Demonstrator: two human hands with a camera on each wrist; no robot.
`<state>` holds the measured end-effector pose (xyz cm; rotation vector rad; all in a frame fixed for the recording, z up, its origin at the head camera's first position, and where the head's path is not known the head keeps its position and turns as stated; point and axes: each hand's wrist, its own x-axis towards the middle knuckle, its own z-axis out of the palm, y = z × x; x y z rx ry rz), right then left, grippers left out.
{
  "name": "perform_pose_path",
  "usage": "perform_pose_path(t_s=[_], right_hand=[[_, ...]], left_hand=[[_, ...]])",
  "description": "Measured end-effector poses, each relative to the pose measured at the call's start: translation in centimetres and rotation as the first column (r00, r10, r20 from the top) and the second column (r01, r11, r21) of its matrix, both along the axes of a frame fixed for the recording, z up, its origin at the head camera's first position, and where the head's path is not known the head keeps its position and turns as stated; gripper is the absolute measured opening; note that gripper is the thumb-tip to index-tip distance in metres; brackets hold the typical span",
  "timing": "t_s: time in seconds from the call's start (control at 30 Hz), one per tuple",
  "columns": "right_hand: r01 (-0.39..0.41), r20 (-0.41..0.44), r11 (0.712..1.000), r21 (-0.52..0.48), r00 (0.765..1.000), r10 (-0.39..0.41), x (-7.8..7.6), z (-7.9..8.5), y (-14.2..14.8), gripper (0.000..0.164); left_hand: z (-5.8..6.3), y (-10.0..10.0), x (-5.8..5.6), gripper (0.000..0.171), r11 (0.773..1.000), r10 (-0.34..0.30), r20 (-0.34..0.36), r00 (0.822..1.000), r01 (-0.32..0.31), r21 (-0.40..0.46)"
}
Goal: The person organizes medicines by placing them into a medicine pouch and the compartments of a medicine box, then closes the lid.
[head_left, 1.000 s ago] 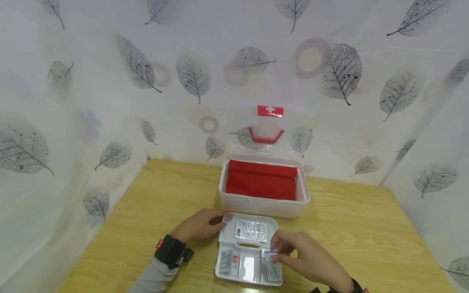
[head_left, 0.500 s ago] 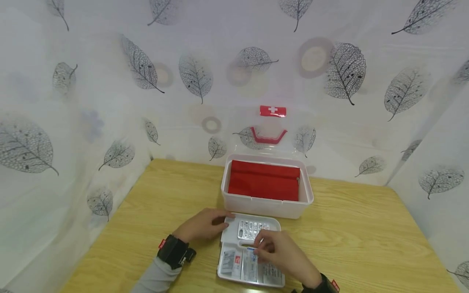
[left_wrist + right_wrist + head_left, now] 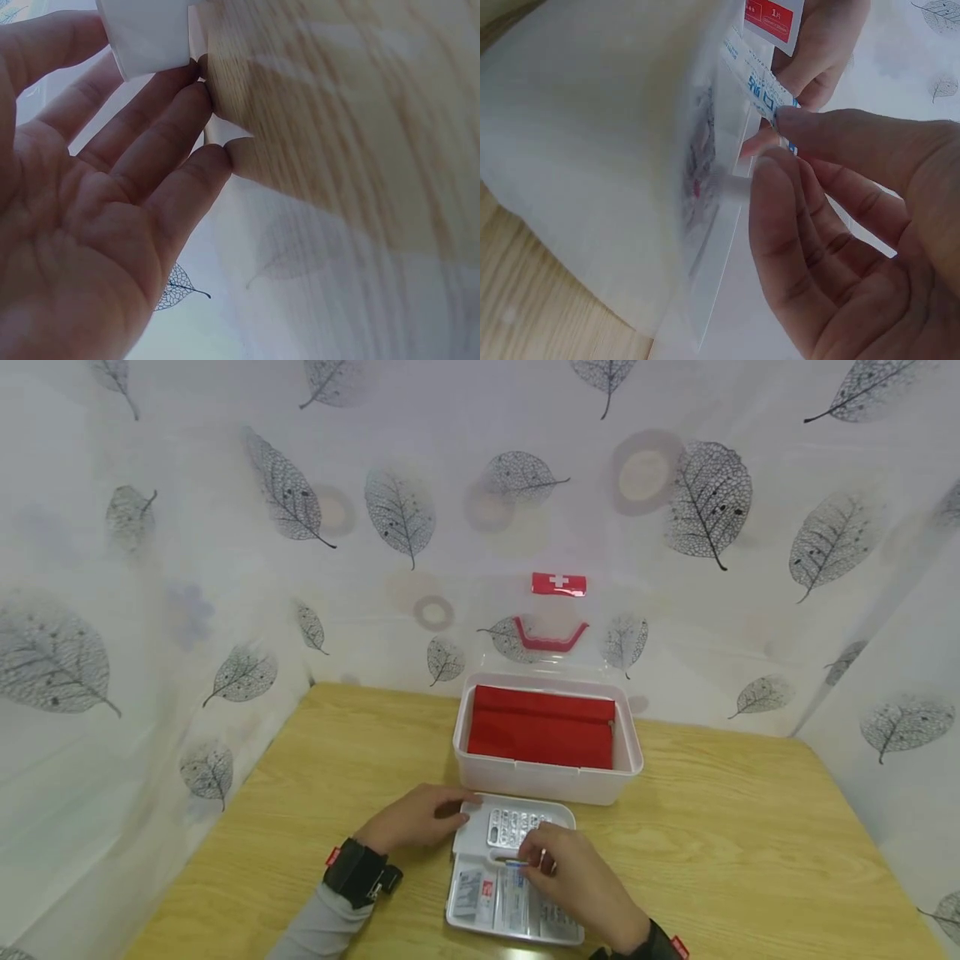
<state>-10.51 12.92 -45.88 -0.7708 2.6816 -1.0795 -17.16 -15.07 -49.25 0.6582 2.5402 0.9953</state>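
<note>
A white plastic case (image 3: 471,838) lies opened flat on the table, its lower half split into compartments. My left hand (image 3: 416,818) holds its upper left corner, thumb at the side edge and fingers around the corner; the left wrist view shows the white corner (image 3: 150,37) between them. My right hand (image 3: 577,877) pinches the top end of a white adhesive bandage packet (image 3: 514,897) with blue print. This packet (image 3: 757,82) slants down into the middle compartment. The right compartment, partly behind my hand, contains more packets (image 3: 557,920). Small sachets (image 3: 468,893) fill the left one.
A silver blister pack (image 3: 510,828) lies in the case's upper half. Right behind stands a white box (image 3: 532,783) with a red pouch (image 3: 540,731) inside. Its clear lid with a red handle (image 3: 551,644) is raised against the leaf-patterned curtain (image 3: 450,527).
My right hand has moved left with the bandage packet, from the right compartment to the middle one, and the packet now sits lower there. My left hand has stayed at the corner.
</note>
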Motion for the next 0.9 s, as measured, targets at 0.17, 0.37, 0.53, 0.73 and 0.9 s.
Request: perform_pose_path(t_s=[0.17, 0.37, 0.53, 0.73, 0.9], right_hand=[[0.009, 0.008, 1.0, 0.012, 1.0, -0.009, 0.0, -0.2, -0.2, 0.021], [0.025, -0.016, 0.999, 0.025, 1.0, -0.024, 0.0, -0.2, -0.3, 0.025], [0.039, -0.039, 0.998, 0.051, 0.999, -0.037, 0.0, -0.4, -0.5, 0.03], [0.042, -0.058, 0.996, 0.083, 0.998, -0.037, 0.0, -0.2, -0.3, 0.029], [0.074, -0.088, 0.99, 0.117, 0.994, -0.064, 0.7, 0.7, 0.6, 0.026]], left_hand=[[0.0, -0.2, 0.0, 0.035, 1.0, 0.009, 0.015, 1.0, -0.009, -0.008], [0.3, -0.1, 0.1, 0.035, 1.0, 0.01, 0.021, 1.0, -0.009, -0.01], [0.4, -0.1, 0.1, 0.036, 1.0, 0.002, 0.019, 1.0, -0.002, -0.002], [0.3, -0.1, 0.2, 0.035, 1.0, 0.017, 0.028, 0.999, -0.017, -0.003], [0.2, 0.0, 0.1, 0.034, 1.0, 0.004, 0.003, 1.0, -0.004, -0.006]])
